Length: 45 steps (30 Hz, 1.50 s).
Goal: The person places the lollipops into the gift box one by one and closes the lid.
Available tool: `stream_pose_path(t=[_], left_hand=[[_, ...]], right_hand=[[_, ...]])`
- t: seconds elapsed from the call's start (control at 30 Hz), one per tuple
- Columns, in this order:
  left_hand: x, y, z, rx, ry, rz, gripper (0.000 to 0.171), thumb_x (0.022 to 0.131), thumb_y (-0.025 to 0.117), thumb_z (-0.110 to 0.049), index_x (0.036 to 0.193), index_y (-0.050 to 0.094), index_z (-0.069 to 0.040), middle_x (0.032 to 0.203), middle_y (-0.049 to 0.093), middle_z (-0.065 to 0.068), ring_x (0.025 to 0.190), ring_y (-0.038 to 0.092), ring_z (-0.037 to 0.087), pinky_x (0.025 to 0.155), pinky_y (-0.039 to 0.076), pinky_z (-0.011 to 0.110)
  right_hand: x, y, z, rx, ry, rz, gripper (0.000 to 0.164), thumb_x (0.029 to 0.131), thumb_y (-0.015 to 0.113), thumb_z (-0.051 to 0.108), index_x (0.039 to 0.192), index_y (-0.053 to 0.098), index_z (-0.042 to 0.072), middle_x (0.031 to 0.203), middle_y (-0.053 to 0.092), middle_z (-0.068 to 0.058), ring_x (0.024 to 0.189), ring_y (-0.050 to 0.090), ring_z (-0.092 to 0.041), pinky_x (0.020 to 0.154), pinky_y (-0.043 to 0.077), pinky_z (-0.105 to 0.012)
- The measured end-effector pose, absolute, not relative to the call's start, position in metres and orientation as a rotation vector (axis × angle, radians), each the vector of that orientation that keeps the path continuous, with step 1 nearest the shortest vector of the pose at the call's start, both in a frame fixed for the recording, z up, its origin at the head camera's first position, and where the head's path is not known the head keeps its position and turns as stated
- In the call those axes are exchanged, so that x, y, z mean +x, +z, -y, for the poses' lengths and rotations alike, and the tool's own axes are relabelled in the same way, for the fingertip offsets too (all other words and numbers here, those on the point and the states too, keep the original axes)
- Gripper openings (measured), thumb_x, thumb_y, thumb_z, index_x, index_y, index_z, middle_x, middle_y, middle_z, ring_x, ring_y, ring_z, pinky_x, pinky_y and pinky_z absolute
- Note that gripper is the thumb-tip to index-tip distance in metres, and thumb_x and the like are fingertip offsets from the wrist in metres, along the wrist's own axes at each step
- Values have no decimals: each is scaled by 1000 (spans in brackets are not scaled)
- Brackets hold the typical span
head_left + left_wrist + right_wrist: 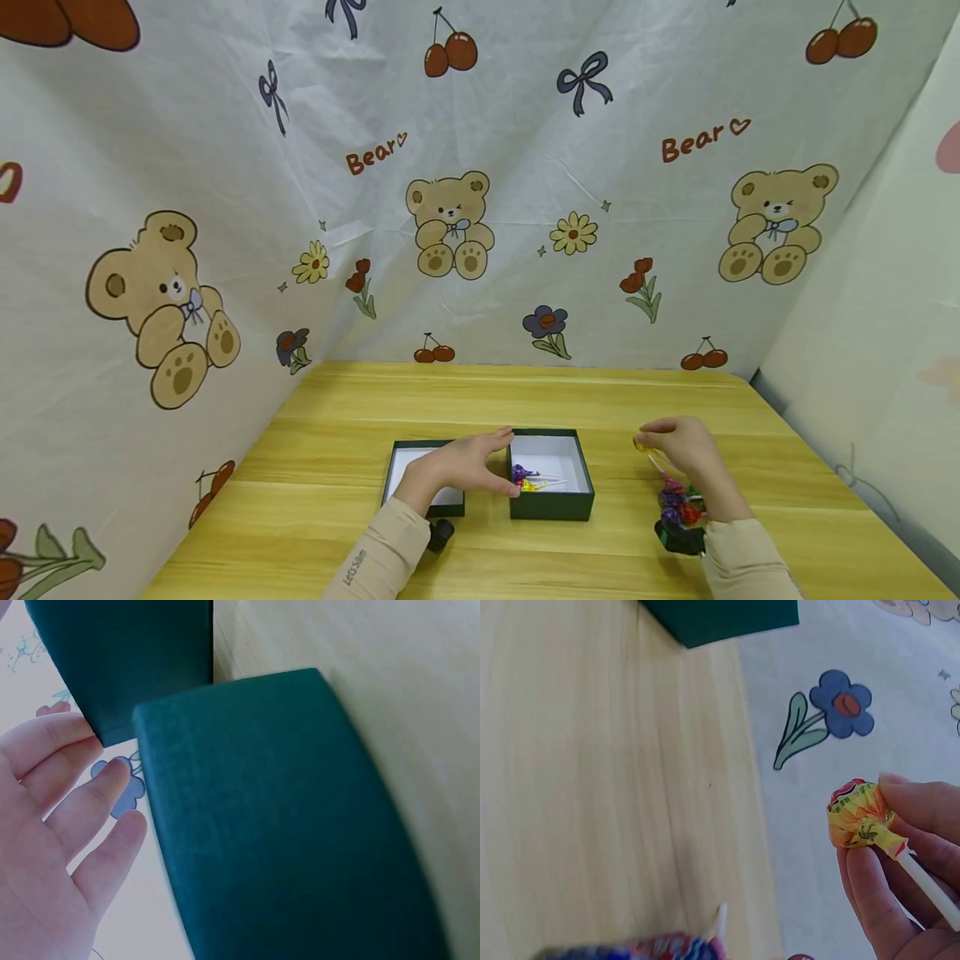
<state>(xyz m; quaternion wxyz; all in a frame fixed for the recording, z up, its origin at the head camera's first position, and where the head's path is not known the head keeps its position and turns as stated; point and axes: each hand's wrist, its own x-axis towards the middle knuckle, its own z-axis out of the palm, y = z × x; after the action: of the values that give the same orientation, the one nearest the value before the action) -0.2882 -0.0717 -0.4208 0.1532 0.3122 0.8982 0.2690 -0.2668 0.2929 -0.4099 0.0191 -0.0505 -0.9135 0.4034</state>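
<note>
My right hand (686, 448) pinches a yellow-orange wrapped lollipop (857, 816) by its head, between thumb and fingers, with the white stick angled down toward the palm. The left hand (467, 463) spans the left side of a dark green box (553, 506), its fingers extended toward the back corner and its thumb at the front corner. Inside that white-lined box, a purple lollipop (525, 472) and a yellow-and-red lollipop (534, 485) lie at the left. Under the right forearm is a pile of wrapped lollipops (672, 500), partly hidden by the wrist.
Left of the box lies a second shallow green tray or lid (448, 510) with a white inside, partly covered by the left hand and forearm. Both stand on a yellow wood-grain table (330, 417). A bear-patterned cloth (510, 292) hangs behind and along the left.
</note>
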Motion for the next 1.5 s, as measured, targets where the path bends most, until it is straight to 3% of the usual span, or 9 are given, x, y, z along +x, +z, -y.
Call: stream_pose_path(t=[0.27,0.6,0.83,1.27,1.5], left_hand=[[-288,-422,71,905,780,-2568,93,86,73,-54,159,30,-17,168,20,-9,153,26,24,121,33,49],[-288,-422,71,900,765,-2575,94,85,73,-56,159,30,-16,168,19,-8,153,26,24,121,32,49],[-289,-420,71,905,753,-2585,94,85,73,-57,159,31,-17,168,20,-7,153,26,23,122,31,47],[-291,-420,72,906,739,-2585,94,85,72,-58,159,31,-17,167,21,-7,153,28,22,121,33,47],[-292,-420,72,903,744,-2586,95,85,72,-59,159,30,-17,167,22,-6,152,29,23,120,33,48]], right_hand=[[-269,-395,-265,-53,1386,2793,36,96,68,21,119,69,-6,111,74,-17,117,60,-43,102,42,-66],[-273,-382,-230,107,1488,2781,29,94,70,16,114,71,-6,101,77,-11,107,68,-31,104,44,-63],[-277,-382,-212,245,1520,2762,24,94,70,12,111,73,-4,103,76,-11,98,70,-22,98,52,-53],[-291,-390,-181,442,1550,2768,22,91,72,6,110,73,-6,97,76,-13,88,71,-19,78,58,-34],[-295,-398,-168,492,1597,2766,21,89,73,3,107,73,-9,95,77,-17,85,73,-21,77,59,-38]])
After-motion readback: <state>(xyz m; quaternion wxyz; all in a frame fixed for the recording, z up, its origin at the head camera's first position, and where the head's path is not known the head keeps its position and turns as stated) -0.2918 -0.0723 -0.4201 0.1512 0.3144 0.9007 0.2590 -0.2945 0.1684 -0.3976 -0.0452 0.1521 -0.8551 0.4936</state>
